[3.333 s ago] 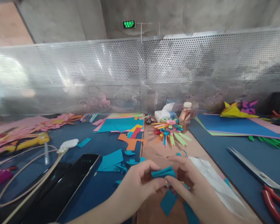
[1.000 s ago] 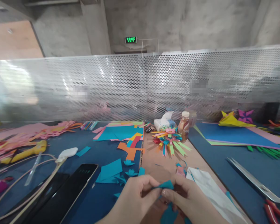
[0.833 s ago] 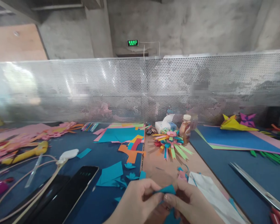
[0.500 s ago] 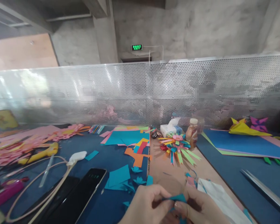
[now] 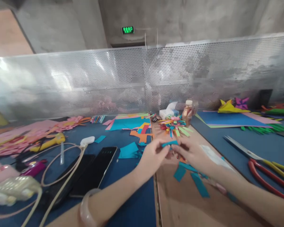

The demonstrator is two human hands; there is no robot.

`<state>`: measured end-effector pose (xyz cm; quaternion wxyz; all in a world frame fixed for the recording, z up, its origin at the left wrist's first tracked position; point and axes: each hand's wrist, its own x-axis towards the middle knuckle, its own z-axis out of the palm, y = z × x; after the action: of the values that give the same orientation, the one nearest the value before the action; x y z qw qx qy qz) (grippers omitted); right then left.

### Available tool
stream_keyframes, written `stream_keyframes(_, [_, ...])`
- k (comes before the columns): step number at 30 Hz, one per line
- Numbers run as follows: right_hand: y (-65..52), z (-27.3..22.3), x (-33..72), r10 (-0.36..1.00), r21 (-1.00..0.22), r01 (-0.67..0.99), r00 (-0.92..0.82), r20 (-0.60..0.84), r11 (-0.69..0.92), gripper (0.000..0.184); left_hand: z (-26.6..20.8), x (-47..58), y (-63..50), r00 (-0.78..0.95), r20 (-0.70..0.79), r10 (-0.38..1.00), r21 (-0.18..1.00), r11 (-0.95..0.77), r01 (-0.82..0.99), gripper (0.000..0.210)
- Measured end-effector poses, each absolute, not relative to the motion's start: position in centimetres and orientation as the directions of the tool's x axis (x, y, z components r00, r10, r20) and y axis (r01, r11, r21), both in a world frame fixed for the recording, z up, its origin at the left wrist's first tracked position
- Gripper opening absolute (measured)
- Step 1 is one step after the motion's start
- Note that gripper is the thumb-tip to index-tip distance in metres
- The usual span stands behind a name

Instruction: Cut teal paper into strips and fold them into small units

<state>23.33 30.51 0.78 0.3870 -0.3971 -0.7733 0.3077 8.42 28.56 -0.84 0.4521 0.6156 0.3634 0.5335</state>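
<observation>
Between my two hands is a small folded piece of blue paper [image 5: 169,143], held above the brown board [image 5: 177,201]. My left hand [image 5: 155,154] pinches its left end with thumb and fingers. At the other end, my right hand [image 5: 190,153] closes on it from the right. Below my right hand, loose blue paper strips [image 5: 200,185] lie on the board. Left of my left hand rests a stack of blue paper pieces [image 5: 128,150], with folded blue bits beside it, partly hidden by that hand.
A black phone [image 5: 98,171], a white charger [image 5: 87,141] with looping cable and a yellow glue gun [image 5: 48,143] lie left. Red-handled scissors [image 5: 253,157] lie right. Behind stand a colourful paper flower [image 5: 174,124], a tissue box [image 5: 168,113] and a bottle [image 5: 187,112].
My view has tilted down, so more of both forearms, the scissors handles and loose blue strips show. Both hands still hold the blue paper, now nearly level between them.
</observation>
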Motion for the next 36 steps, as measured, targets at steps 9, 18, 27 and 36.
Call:
stream_keyframes(9, [31.3, 2.5, 18.0, 0.819, -0.765, 0.296, -0.252, 0.515, 0.572, 0.027, -0.5, 7.5, 29.6, -0.098, 0.404, 0.909, 0.872, -0.415, -0.258, 0.015])
stream_keyframes(18, [31.5, 0.3, 18.2, 0.847, -0.822, 0.212, -0.196, 0.494, 0.528, 0.024, -0.8, 7.4, 29.7, -0.079, 0.393, 0.916, 0.915, -0.398, -0.063, 0.017])
stream_keyframes(27, [31.3, 0.3, 18.9, 0.86, -0.865, 0.109, -0.218, 0.461, 0.49, 0.033, -0.4, 7.1, 29.5, 0.006, 0.49, 0.872, 0.871, -0.49, 0.03, 0.019])
stream_keyframes(36, [30.7, 0.2, 18.9, 0.852, -0.846, 0.119, -0.153, 0.501, 0.519, 0.029, -0.4, 7.0, 30.0, 0.081, 0.455, 0.887, 0.89, -0.449, -0.086, 0.015])
